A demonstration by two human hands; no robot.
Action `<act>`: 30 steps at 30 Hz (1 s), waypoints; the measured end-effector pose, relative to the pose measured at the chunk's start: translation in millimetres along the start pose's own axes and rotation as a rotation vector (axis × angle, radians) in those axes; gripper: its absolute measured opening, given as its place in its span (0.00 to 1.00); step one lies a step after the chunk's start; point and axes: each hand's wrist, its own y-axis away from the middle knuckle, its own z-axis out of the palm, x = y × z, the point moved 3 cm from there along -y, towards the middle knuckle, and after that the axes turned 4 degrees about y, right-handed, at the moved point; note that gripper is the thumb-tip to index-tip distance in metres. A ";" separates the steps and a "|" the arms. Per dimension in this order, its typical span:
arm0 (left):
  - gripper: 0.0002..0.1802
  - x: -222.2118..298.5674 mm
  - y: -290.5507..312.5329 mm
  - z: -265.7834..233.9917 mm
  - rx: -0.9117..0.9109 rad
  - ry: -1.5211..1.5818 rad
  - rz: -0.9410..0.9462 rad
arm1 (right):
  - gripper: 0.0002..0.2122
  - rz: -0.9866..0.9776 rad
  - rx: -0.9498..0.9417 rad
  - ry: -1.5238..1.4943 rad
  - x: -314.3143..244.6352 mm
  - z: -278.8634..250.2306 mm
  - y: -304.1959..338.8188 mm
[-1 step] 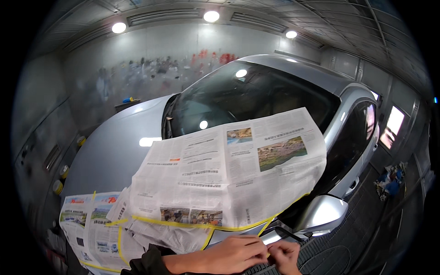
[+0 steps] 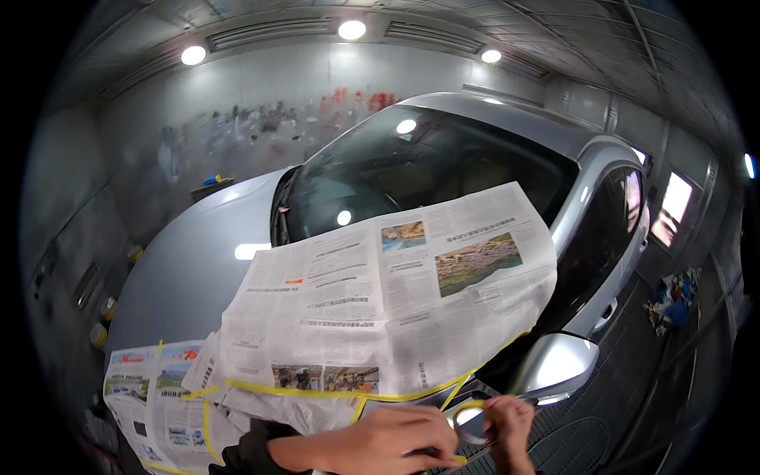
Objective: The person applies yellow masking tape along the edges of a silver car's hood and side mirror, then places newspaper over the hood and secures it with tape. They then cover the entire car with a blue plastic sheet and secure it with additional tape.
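In my right hand (image 2: 508,419) is a roll of yellow masking tape (image 2: 458,415), its ring seen nearly side-on. My left hand (image 2: 388,438) is to the left of it, low over the car's front side, back of the hand up and fingers curled; a small bit of yellow shows at its fingertips. Both are beside a large newspaper sheet (image 2: 348,289), draped over the hood edge and windshield of a silver-grey car (image 2: 170,273). Yellow tape (image 2: 317,393) runs along the sheet's lower edge. The side mirror (image 2: 558,366) is just right of my right hand.
More newspaper (image 2: 131,396) is taped over the front of the car at lower left. Yellow-lidded cans (image 2: 99,336) stand along the left wall. A heap of crumpled rags or paper (image 2: 673,299) lies on the dark floor at right, by the wall.
My hands have moved apart; the right one has risen a little and the tape roll now shows clearly in it. The left hand has shifted slightly down. The view has shifted slightly.
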 end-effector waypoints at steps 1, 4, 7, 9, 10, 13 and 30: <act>0.06 9.2 -13.7 -21.8 0.027 0.098 0.065 | 0.09 0.005 0.073 0.048 -7.3 -16.9 -10.0; 0.08 -85.1 -74.5 -115.9 0.329 -0.253 -0.168 | 0.09 -0.160 0.159 0.032 -24.9 -52.8 -1.3; 0.11 -170.9 -107.4 -231.6 0.483 -0.333 -0.243 | 0.10 -0.206 0.036 0.072 -17.7 -54.4 5.6; 0.14 -203.3 -119.9 -279.9 0.524 -0.418 -0.347 | 0.11 -0.170 0.012 0.068 -18.4 -51.7 5.7; 0.15 -231.4 -126.6 -293.8 0.506 -0.422 -0.386 | 0.10 -0.188 0.035 0.107 -17.4 -57.5 5.9; 0.18 -280.0 -146.0 -312.0 0.418 -0.515 -0.476 | 0.10 -0.181 0.141 0.153 -20.0 -74.5 7.6; 0.17 -379.3 -162.4 -347.6 0.313 -0.328 -0.666 | 0.09 -0.186 0.388 0.243 -33.5 -110.8 -3.3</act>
